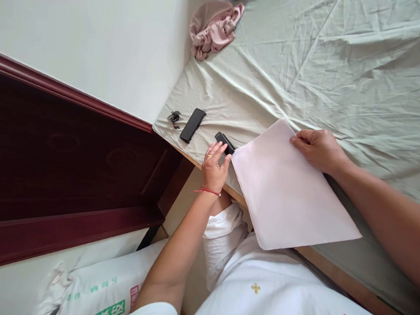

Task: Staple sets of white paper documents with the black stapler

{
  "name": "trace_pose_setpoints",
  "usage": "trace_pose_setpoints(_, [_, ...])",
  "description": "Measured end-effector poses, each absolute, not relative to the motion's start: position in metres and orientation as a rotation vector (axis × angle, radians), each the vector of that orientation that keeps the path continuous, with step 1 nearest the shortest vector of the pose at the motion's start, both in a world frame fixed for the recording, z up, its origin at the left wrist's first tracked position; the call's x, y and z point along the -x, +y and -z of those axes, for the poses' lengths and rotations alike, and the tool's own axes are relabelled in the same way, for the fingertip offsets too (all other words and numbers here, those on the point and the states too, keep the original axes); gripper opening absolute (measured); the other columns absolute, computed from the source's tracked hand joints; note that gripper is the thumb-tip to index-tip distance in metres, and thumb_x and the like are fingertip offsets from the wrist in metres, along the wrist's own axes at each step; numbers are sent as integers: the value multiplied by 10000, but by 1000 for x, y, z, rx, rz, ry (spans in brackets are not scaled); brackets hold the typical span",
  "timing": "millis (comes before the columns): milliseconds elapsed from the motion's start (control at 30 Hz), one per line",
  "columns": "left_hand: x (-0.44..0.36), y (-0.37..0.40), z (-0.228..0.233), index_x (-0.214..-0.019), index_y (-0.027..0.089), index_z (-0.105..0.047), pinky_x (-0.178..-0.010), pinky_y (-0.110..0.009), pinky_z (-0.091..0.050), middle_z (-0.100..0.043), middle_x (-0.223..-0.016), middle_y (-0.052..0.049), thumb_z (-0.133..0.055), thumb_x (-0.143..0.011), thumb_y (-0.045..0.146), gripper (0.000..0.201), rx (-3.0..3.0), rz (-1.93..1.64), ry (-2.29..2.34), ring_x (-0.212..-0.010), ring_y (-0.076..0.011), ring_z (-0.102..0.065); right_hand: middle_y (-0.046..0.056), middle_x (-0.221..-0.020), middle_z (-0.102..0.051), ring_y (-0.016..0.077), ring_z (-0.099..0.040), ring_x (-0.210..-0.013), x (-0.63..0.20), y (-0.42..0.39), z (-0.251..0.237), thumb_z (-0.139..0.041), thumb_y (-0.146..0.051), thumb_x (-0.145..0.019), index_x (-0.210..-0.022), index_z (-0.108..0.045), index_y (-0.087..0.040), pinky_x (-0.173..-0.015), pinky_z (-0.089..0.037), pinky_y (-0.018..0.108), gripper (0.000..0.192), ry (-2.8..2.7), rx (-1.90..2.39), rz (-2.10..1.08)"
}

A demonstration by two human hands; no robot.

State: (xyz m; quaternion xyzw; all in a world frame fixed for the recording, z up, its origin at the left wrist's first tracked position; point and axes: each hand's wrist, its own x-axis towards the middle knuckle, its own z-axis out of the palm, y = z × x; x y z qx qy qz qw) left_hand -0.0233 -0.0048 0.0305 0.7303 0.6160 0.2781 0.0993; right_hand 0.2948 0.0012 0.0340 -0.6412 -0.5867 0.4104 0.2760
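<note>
A large pale pink sheet of paper (286,191) lies at the edge of a bed covered with a wrinkled light green sheet (338,70). My right hand (318,148) rests on the paper's far corner, fingers curled and pressing it down. My left hand (214,165), with a ring and a red wrist string, reaches to a small black device (224,141) lying on the bed just left of the paper; its fingers touch the device. Whether they grip it I cannot tell.
A black phone (192,125) and a small bunch of dark keys (174,118) lie near the bed's corner. A crumpled pink cloth (213,30) sits at the far side by the white wall. A dark red wooden headboard (69,167) stands left, with a printed white sack (103,289) below.
</note>
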Motion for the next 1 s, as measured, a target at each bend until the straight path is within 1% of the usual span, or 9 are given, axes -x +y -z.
trace_pose_setpoints(133, [29, -1, -34, -1220, 244, -765, -1226, -468, -442, -714, -1417, -119, -635, -978, 286, 278, -2177, -790, 1741, -1407, -278, -613, 19, -624, -581, 167, -501, -579, -296, 1, -34, -574, -354, -913, -712, -623, -220, -587, -386, 321, 246, -1567, 1728, -1118])
trace_pose_setpoints(233, [33, 1, -37, -1207, 245, -768, -1222, -495, -434, -726, -1399, -120, -633, -972, 242, 272, -2220, -718, 1712, -1371, -278, -647, 18, -625, -581, 167, -502, -580, -296, 1, -32, -566, -356, -918, -712, -619, -220, -579, -383, 320, 253, -1568, 1718, -1124])
trace_pose_setpoints(333, [35, 2, -39, -1193, 256, -770, -1231, -518, -414, -731, -1394, -111, -650, -961, 234, 263, -2225, -678, 1717, -1361, -276, -657, 15, -619, -575, 167, -497, -579, -296, 1, -31, -569, -362, -921, -708, -610, -222, -580, -382, 320, 259, -1579, 1708, -1114])
trace_pose_setpoints(467, [33, 1, -38, -1195, 250, -772, -1213, -489, -448, -730, -1394, -114, -646, -959, 221, 269, -2212, -692, 1716, -1367, -272, -654, 12, -626, -582, 170, -509, -591, -295, 0, -32, -567, -353, -935, -718, -609, -222, -601, -389, 321, 257, -1583, 1733, -1129])
trace_pose_setpoints(667, [36, 0, -33, -1227, 230, -762, -1180, -435, -512, -738, -1380, -111, -609, -990, 257, 284, -2292, -751, 1673, -1348, -253, -670, 3, -615, -580, 161, -505, -576, -294, -1, -32, -570, -359, -936, -729, -629, -217, -580, -382, 309, 258, -1604, 1750, -1111])
trace_pose_setpoints(767, [40, 1, -29, -1230, 226, -759, -1160, -431, -538, -748, -1365, -99, -597, -999, 272, 286, -2367, -719, 1663, -1324, -242, -688, 2, -615, -589, 160, -512, -572, -293, -1, -32, -566, -359, -932, -733, -637, -215, -567, -378, 304, 256, -1599, 1755, -1102])
trace_pose_setpoints(867, [43, 2, -26, -1244, 214, -754, -1151, -429, -549, -748, -1363, -111, -586, -1010, 280, 295, -2429, -719, 1629, -1323, -244, -690, 2, -626, -601, 163, -528, -588, -292, -1, -32, -567, -362, -933, -739, -640, -215, -586, -390, 304, 254, -1604, 1767, -1101])
trace_pose_setpoints(1000, [44, 2, -25, -1256, 218, -748, -1147, -427, -552, -743, -1371, -111, -572, -1020, 285, 302, -2451, -734, 1614, -1329, -241, -686, 1, -621, -589, 163, -510, -579, -292, 0, -31, -573, -370, -934, -740, -641, -218, -591, -387, 310, 256, -1603, 1766, -1104])
